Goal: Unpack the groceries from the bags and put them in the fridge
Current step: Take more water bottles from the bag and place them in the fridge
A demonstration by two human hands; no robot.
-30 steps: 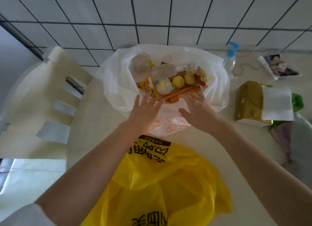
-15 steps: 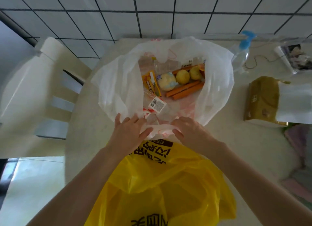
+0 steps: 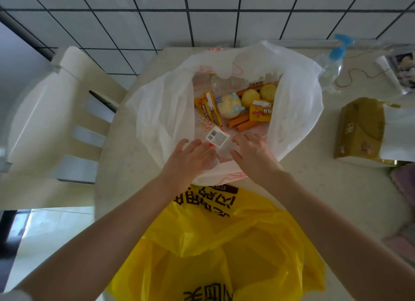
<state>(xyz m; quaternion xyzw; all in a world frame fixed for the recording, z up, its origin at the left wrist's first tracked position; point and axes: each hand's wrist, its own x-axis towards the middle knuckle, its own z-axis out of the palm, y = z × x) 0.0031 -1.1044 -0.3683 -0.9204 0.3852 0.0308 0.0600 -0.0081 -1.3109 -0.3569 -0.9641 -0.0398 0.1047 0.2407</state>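
Both hands reach into the open white bag on the bench. The left hand and right hand lie with relaxed, loose grip beside a barcoded packet. A yellow bag sits just in front.

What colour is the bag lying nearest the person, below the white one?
Yellow with black printed characters: the yellow bag, seen clearly in the head view.

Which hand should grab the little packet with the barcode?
Probably the left hand: its fingertips lie right by the barcode packet in the white bag. The right hand is close too, just beside it.
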